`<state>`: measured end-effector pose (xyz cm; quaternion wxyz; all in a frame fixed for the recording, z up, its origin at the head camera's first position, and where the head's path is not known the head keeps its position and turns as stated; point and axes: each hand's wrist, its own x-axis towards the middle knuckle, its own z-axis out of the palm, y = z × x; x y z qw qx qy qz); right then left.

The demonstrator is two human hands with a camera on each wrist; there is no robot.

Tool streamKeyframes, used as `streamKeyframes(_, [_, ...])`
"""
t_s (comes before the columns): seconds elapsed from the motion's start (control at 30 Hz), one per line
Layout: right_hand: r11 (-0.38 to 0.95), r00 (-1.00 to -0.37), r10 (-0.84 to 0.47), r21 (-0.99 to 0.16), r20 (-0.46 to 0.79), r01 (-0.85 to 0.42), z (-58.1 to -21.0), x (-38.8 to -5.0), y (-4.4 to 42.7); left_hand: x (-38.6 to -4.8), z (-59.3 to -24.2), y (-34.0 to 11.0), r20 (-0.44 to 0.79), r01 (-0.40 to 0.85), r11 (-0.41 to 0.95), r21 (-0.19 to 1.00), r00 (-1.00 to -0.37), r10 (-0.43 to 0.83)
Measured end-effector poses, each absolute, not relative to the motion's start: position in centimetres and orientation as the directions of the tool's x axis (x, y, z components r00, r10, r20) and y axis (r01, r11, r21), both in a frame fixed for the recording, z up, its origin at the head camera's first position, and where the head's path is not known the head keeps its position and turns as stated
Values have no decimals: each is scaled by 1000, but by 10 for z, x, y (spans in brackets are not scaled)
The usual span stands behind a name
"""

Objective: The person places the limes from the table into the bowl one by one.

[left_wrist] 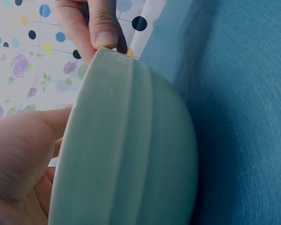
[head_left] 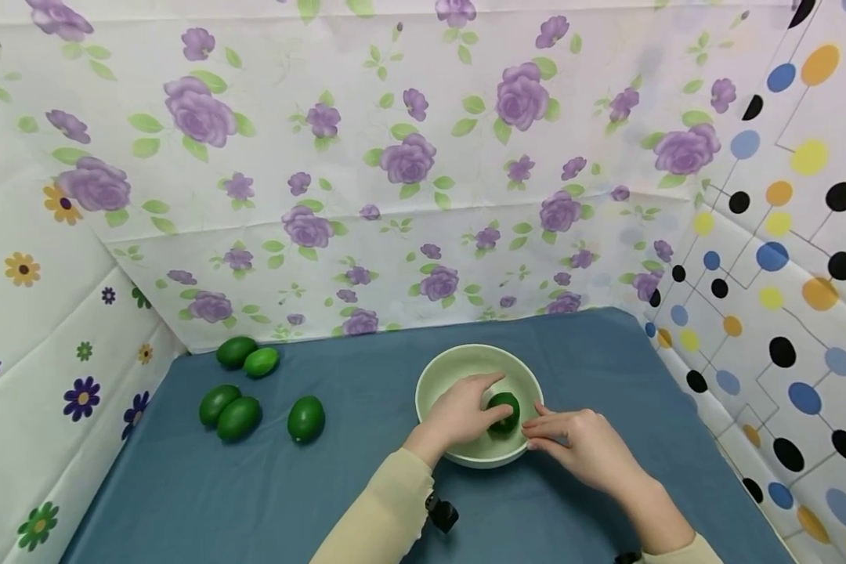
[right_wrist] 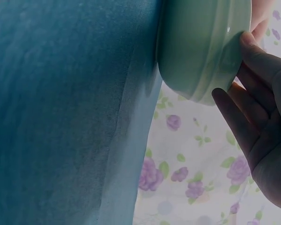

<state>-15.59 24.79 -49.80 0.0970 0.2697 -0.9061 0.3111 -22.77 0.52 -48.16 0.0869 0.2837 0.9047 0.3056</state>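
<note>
A pale green bowl (head_left: pixel 433 368) stands on the cloth, right of the middle in the head view. Reaching into it from the left, my left hand (head_left: pixel 458 411) curls its thumb and fingers about a dark green lime (head_left: pixel 509 423); part of the lime is hidden by the thumb. At the right side of the bowl, my right hand (head_left: pixel 588 442) pinches the rim between thumb and fingers. The left wrist view has the bowl (left_wrist: pixel 126 140) side-on, with the right thumb (left_wrist: pixel 105 35) on its rim; the lime is out of sight there.
Several green limes lie on the left of the blue cloth (head_left: pixel 374 501): a lone lime (head_left: pixel 306 419), a touching pair (head_left: pixel 238 418) and another pair (head_left: pixel 261 362) farther back. Flowered sheeting (head_left: pixel 409 160) rises behind, and dotted sheeting (head_left: pixel 782 352) on the right.
</note>
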Motion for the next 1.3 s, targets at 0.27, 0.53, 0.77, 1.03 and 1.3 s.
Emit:
streamKeyframes(0.27, [664,-840,-428,-515,332,-542,-497,-157,247,-227,-479,-6,78,458,632,625,-842,534])
streamKeyframes(0.53, [658,-837,-417,-518,353,-547,-497,-157,247,-228,-477,-12,111,459,593,662,-842,528])
streamKeyframes(0.77, [643,-829,-415,-524,375,-559,-500,-157,246,-225,-477,-20,132,455,575,680,-847,515])
streamKeyframes(1.03, [640,-843,-387,-550,374,-537,-503,-156,244,-218,-481,-34,161,431,531,729,-863,479])
streamKeyframes(1.3, [654,-859,-349,-560,374,-509,-506,-155,244,-213,-486,-41,219,425,481,767,-877,427])
